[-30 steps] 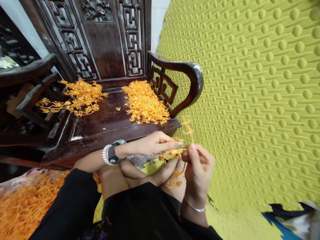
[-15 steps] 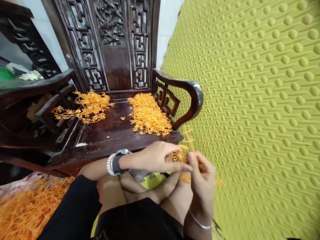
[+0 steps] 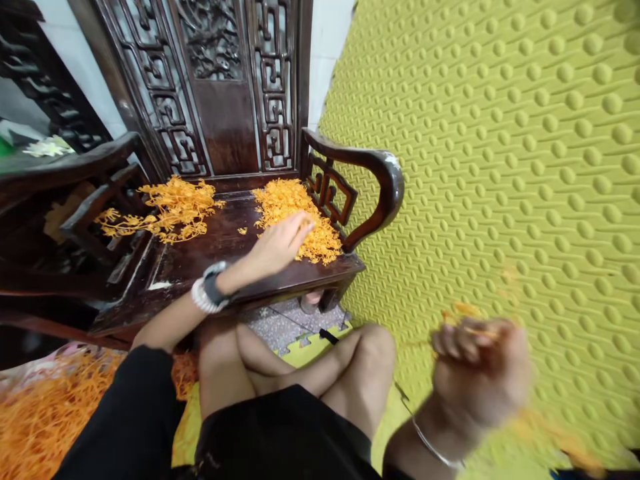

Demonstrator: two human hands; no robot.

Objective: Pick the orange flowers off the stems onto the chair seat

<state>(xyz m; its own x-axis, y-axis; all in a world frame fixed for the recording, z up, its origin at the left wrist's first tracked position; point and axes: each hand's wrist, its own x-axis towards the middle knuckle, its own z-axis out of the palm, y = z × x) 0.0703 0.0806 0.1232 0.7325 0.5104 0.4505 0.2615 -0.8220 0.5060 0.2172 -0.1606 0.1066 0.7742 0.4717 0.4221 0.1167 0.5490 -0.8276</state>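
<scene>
My left hand (image 3: 280, 241), with a watch and bead bracelet at the wrist, reaches over the dark carved wooden chair (image 3: 210, 260) and rests on the right pile of orange strands (image 3: 295, 213); what its fingers hold is hidden. My right hand (image 3: 475, 367) is blurred, low at the right over the green mat, fingers curled around a few orange strands (image 3: 467, 313). A second, looser orange pile (image 3: 165, 207) lies on the left of the seat.
A green bumpy foam mat (image 3: 500, 167) covers the floor on the right. A heap of orange strands (image 3: 40, 413) lies at the lower left. My crossed legs (image 3: 300, 373) are in the foreground. The chair's curved armrest (image 3: 370, 167) stands beside the right pile.
My hands have parted: the left has gone forward from my lap onto the right pile on the seat, and the right has swung out to the right with some strands.
</scene>
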